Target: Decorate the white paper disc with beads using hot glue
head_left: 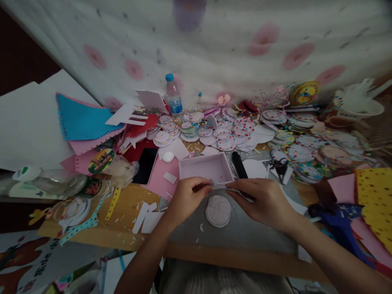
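Observation:
My left hand (191,198) and my right hand (263,202) face each other over the grey mat. Between them, pinched at both ends, is a thin pale piece (219,186) seen nearly edge-on; its exact shape is unclear. My right hand also has a dark, slim thing under its fingers, mostly hidden. Just behind the fingers lies an open, shallow pale pink box (205,166) with a few tiny specks inside. Below the held piece, a round stack of white paper discs (218,211) rests on the mat.
Piles of decorated paper discs (226,132) line the back, beside a water bottle (174,96). A phone (146,165) and paper scraps (148,218) lie left. A black cylinder (239,165) stands out behind my right hand; yellow dotted material (375,200) is far right.

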A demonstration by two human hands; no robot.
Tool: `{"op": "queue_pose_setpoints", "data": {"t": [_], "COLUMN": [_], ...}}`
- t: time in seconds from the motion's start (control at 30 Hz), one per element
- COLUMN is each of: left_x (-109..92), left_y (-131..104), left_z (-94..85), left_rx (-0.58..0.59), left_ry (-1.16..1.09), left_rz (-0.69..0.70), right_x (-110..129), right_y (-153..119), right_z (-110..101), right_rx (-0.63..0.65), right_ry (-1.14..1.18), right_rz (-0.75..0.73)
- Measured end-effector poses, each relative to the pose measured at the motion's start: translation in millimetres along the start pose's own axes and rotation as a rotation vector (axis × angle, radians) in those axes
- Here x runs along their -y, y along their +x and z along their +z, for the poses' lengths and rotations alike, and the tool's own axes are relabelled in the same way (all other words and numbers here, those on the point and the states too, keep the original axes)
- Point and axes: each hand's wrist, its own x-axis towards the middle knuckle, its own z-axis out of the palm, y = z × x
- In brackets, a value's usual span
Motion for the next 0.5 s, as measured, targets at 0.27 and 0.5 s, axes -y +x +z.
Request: {"op": "queue_pose_setpoints", "data": {"t": [0.27,0.5], "left_x": [-5.0,-5.5], "left_y": [0.8,1.7], "left_z": [1.0,2.2], "left_rx": [0.024,0.033], "left_ry": [0.056,0.037], "left_rz": [-0.012,-0.023], "right_x": [-1.2,-2.2], "right_y": [-2.5,-4.1], "right_z": [0.8,1.6], "right_rx": [0.033,0.008], "right_ry": [-0.017,-0.053], "right_rz": [0.014,0.007]}}
